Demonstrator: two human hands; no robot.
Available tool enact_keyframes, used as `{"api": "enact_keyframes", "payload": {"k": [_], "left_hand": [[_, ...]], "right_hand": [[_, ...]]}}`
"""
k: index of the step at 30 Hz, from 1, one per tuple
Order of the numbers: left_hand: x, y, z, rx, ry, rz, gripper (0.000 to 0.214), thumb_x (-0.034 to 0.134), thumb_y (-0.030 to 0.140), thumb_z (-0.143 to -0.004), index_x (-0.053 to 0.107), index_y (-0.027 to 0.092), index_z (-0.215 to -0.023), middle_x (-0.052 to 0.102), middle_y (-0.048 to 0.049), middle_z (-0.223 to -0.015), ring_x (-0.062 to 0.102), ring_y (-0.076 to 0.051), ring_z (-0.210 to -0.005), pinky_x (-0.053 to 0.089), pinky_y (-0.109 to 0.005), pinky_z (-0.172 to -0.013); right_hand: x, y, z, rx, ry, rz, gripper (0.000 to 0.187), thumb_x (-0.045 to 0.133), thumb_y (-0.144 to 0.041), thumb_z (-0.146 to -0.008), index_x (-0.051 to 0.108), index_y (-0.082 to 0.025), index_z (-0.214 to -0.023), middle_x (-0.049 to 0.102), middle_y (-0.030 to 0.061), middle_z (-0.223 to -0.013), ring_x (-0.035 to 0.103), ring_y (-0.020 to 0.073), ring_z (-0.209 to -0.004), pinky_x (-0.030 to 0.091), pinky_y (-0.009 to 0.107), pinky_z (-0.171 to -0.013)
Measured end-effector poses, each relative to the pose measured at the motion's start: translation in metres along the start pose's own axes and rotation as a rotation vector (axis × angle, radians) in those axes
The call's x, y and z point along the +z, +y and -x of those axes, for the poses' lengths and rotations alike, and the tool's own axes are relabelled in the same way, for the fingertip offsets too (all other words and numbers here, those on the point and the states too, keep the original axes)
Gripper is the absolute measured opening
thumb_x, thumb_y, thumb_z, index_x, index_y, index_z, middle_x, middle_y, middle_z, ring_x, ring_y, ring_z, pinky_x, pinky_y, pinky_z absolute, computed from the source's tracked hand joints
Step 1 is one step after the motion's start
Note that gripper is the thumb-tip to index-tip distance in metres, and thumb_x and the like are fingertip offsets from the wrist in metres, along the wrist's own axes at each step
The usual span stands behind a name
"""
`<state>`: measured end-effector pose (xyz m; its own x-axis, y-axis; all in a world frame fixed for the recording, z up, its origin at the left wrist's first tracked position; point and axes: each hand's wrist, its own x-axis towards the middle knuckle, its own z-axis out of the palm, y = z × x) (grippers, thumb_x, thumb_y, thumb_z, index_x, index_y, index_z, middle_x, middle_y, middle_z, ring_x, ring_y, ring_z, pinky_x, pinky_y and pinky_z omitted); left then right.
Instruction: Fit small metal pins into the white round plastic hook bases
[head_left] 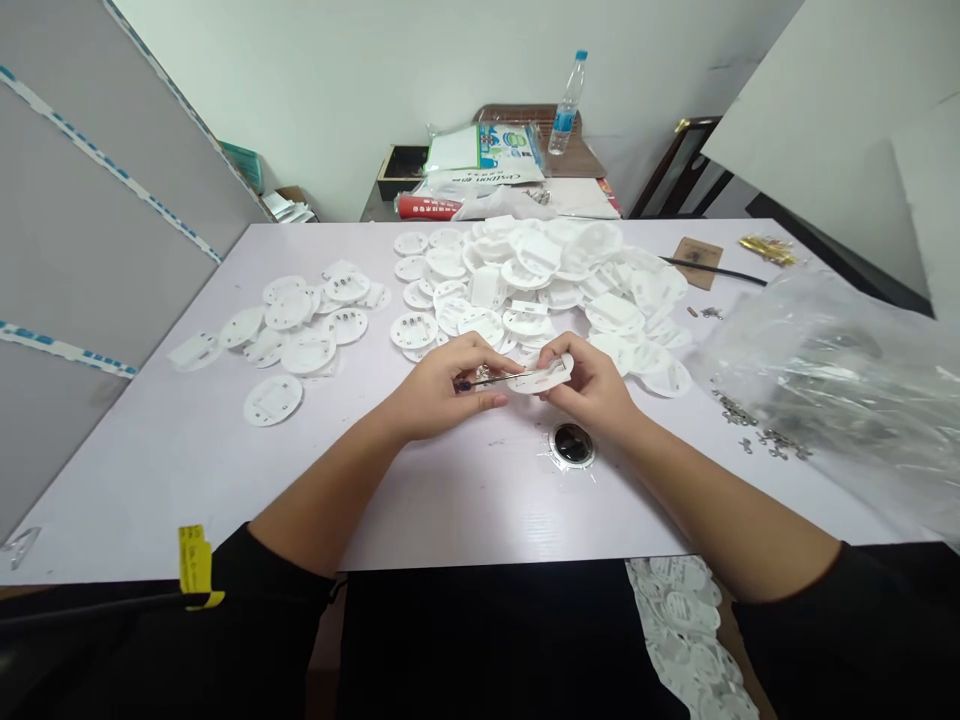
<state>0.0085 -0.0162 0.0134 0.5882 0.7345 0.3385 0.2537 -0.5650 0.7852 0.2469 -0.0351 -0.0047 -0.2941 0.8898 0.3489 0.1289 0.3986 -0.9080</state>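
Note:
My left hand (439, 385) pinches a small dark-handled tool with a thin metal shaft (495, 380), its tip reaching across a white plastic disc (541, 375). My right hand (589, 385) holds that disc by its edge, fingers curled over it. Just behind both hands lies a large heap of similar white discs (510, 285), some with small metal clips. A smaller heap of discs (300, 325) lies to the left. Loose metal clips (761, 430) are scattered at the right, beside a clear plastic bag (817, 390) holding more metal parts.
The pale table (450, 490) has a round grommeted hole (572, 445) near my right hand. Further right lie a cardboard piece (697, 262) and a black cord (712, 270). More white discs (682, 630) sit below the table's front edge. Papers and a water bottle (566, 105) stand behind.

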Motion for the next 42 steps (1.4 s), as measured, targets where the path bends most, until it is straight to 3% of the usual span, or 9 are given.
{"api": "enact_keyframes", "payload": {"k": [3,6,9,12,18,23,28,34,42], "left_hand": [[0.007,0.004,-0.002,-0.046,0.022,0.213,0.027,0.077,0.033,-0.082,0.072,0.019,-0.105,0.058,-0.0053,-0.103,0.038,-0.005,-0.061,0.039,-0.022,-0.058],[0.008,0.005,-0.001,-0.099,0.05,0.369,0.026,0.076,0.036,-0.083,0.069,0.015,-0.097,0.061,-0.0071,-0.103,0.045,-0.005,-0.063,0.042,-0.023,-0.06],[0.006,0.002,0.001,-0.187,0.049,0.441,0.032,0.079,0.041,-0.081,0.067,0.015,-0.095,0.064,-0.0063,-0.093,0.053,-0.008,-0.067,0.045,-0.025,-0.064],[0.005,0.0,0.002,-0.27,0.052,0.467,0.036,0.08,0.044,-0.078,0.066,0.015,-0.095,0.062,-0.0033,-0.08,0.051,-0.008,-0.064,0.042,-0.023,-0.06],[0.004,0.004,0.0,-0.34,0.015,0.606,0.038,0.084,0.043,-0.074,0.064,0.014,-0.091,0.059,0.0,-0.069,0.045,-0.005,-0.053,0.038,-0.02,-0.052],[0.004,0.005,0.0,-0.318,0.046,0.581,0.035,0.091,0.031,-0.062,0.068,0.012,-0.078,0.065,-0.0038,-0.072,0.053,-0.008,-0.062,0.041,-0.021,-0.057],[0.009,0.003,0.0,-0.311,0.098,0.553,0.035,0.093,0.027,-0.053,0.066,0.011,-0.069,0.063,-0.0045,-0.067,0.047,-0.008,-0.058,0.036,-0.022,-0.054],[0.013,0.007,0.002,-0.288,0.11,0.383,0.029,0.085,0.028,-0.061,0.064,0.012,-0.07,0.059,-0.0007,-0.065,0.028,-0.003,-0.049,0.023,-0.021,-0.045],[0.013,0.011,0.001,-0.227,0.157,0.202,0.023,0.076,0.031,-0.07,0.064,0.013,-0.075,0.065,-0.0025,-0.076,0.041,-0.006,-0.059,0.033,-0.019,-0.052]], "right_hand": [[0.008,-0.002,0.001,0.203,-0.032,-0.266,0.023,0.068,-0.034,-0.087,0.057,-0.018,-0.1,0.064,0.0025,-0.085,0.062,0.0141,-0.072,0.05,0.03,-0.069],[0.014,-0.006,0.002,0.305,-0.124,-0.385,0.034,0.065,-0.043,-0.093,0.059,-0.017,-0.113,0.069,0.0062,-0.088,0.066,0.0158,-0.076,0.052,0.032,-0.073],[0.018,-0.01,0.002,0.318,-0.182,-0.403,0.043,0.061,-0.052,-0.094,0.059,-0.015,-0.116,0.071,0.0091,-0.088,0.068,0.0176,-0.075,0.052,0.031,-0.068],[0.017,-0.011,0.003,0.311,-0.196,-0.279,0.049,0.057,-0.062,-0.093,0.064,-0.013,-0.101,0.072,0.0094,-0.079,0.066,0.0164,-0.066,0.05,0.028,-0.061],[0.011,-0.005,0.006,0.188,-0.192,0.087,0.068,0.047,-0.069,-0.094,0.068,-0.014,-0.06,0.063,0.0064,-0.055,0.052,0.0106,-0.05,0.038,0.024,-0.05],[0.012,-0.007,0.006,0.107,-0.136,0.117,0.066,0.052,-0.067,-0.092,0.061,-0.015,-0.053,0.059,0.005,-0.049,0.051,0.0113,-0.044,0.035,0.024,-0.045],[0.012,-0.005,0.005,-0.022,-0.143,0.172,0.061,0.054,-0.059,-0.094,0.052,-0.016,-0.05,0.054,0.0022,-0.046,0.048,0.0099,-0.042,0.032,0.023,-0.042],[0.011,-0.002,0.004,-0.22,-0.14,0.252,0.052,0.057,-0.04,-0.096,0.047,-0.016,-0.051,0.048,0.001,-0.048,0.043,0.0089,-0.045,0.029,0.024,-0.044],[0.011,0.002,0.003,-0.283,-0.121,0.343,0.052,0.054,-0.032,-0.099,0.046,-0.014,-0.051,0.045,0.0002,-0.048,0.04,0.007,-0.045,0.028,0.024,-0.045]]}}
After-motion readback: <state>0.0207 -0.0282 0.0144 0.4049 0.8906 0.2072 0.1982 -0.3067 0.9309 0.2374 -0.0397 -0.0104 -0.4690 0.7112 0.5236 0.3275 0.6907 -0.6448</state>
